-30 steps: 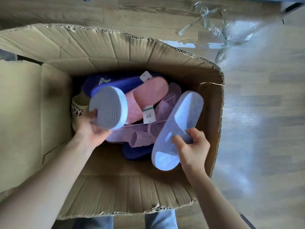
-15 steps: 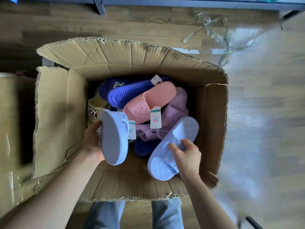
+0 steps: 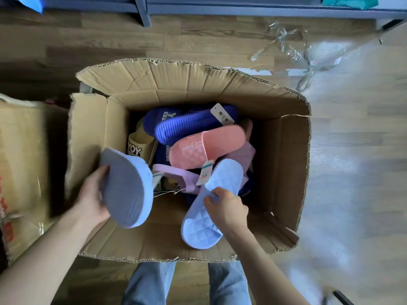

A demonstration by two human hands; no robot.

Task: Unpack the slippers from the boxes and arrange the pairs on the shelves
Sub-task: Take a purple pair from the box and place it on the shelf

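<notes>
Two pale blue slippers are lifted over the near half of the open cardboard box (image 3: 284, 155): the left slipper (image 3: 126, 190), ribbed sole up, is clasped at its edge by the left hand (image 3: 92, 199) at 9 o'clock, and the right slipper (image 3: 211, 205), quilted footbed up, is pinched across its strap by the right hand (image 3: 226, 208) at 5 o'clock. Behind them at 12 o'clock lie a pink slipper (image 3: 207, 146), a dark blue slipper (image 3: 189, 126) and a lilac slipper (image 3: 176, 175). Crumpled clear plastic (image 3: 304, 53) sits on the wooden floor (image 3: 352, 150) at 2 o'clock.

Bright daylight, floor glare, blurred edges
</notes>
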